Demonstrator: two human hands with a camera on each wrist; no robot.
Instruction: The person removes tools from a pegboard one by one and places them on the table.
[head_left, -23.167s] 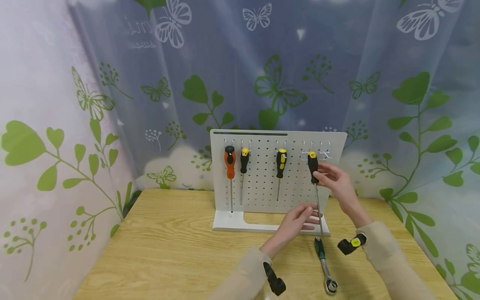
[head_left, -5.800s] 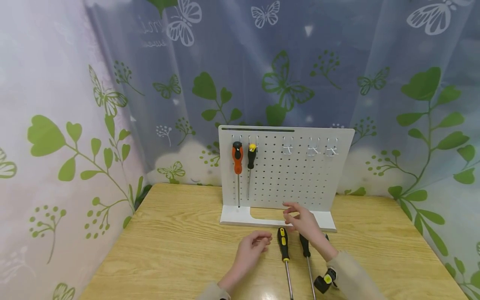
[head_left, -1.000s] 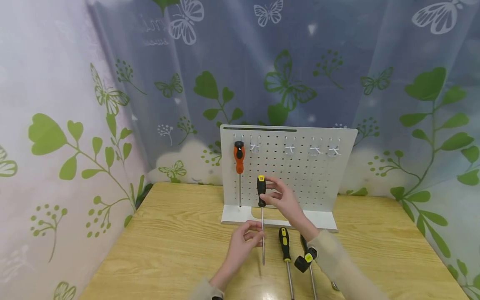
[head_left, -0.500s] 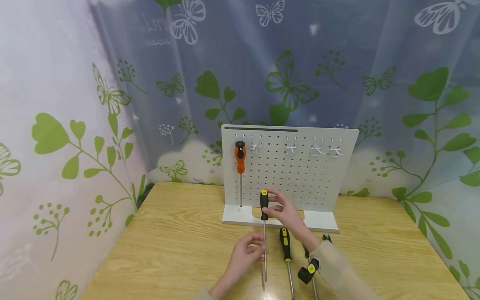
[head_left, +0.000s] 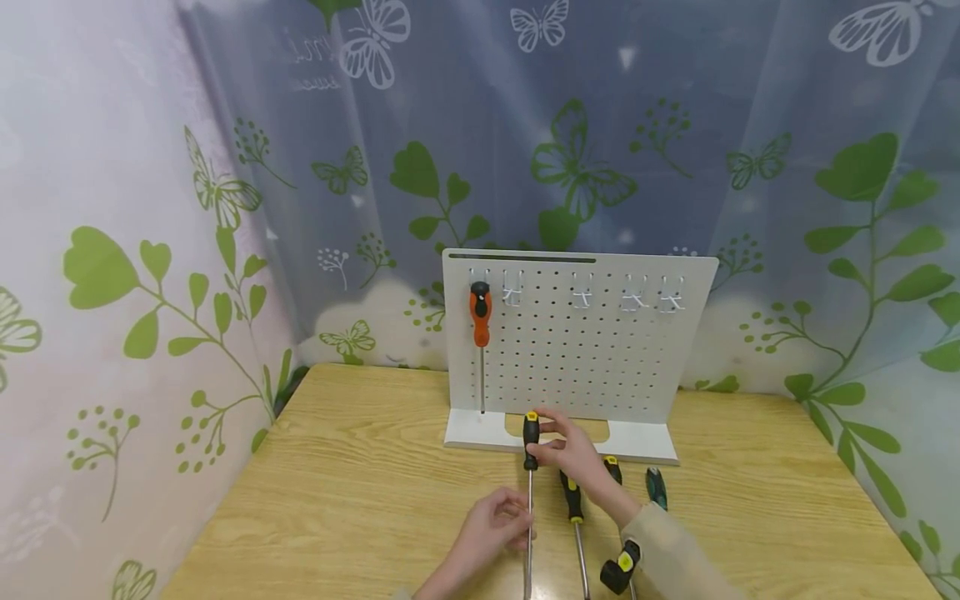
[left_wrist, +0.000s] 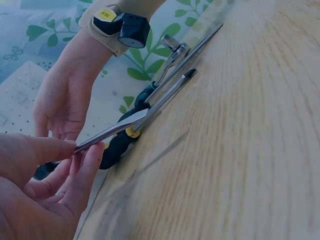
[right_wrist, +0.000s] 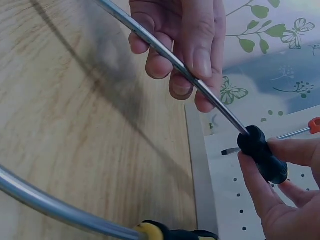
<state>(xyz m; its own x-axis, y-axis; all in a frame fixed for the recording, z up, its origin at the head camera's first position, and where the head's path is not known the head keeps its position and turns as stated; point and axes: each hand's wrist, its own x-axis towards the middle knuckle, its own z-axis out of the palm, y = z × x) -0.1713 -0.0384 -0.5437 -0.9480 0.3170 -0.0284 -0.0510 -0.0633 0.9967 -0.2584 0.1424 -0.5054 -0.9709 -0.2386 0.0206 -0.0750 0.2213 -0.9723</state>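
A slotted screwdriver (head_left: 531, 442) with a black handle and yellow cap is held low over the table, its shaft slanting towards the front. My right hand (head_left: 573, 458) pinches the handle between thumb and fingers; the right wrist view shows this grip on the black handle (right_wrist: 262, 152). With thumb and fingertips my left hand (head_left: 491, 529) pinches the steel shaft (left_wrist: 107, 135). Just right of it lies a black-and-yellow screwdriver (head_left: 573, 498). Beyond that, partly hidden by the right hand and wrist camera, is another yellow-capped screwdriver (head_left: 612, 468).
A white pegboard (head_left: 600, 358) stands at the back, its base on the wooden table (head_left: 360, 483). An orange-and-black screwdriver (head_left: 481, 317) hangs at its left; several bare hooks (head_left: 582, 296) run to the right. A green-handled ratchet wrench (head_left: 656, 487) lies at the right, partly behind the sleeve.
Earlier, several screwdrivers hung on the board; two now lie on the table. Over the last second both hands have lowered the third from before the board towards the table's front.
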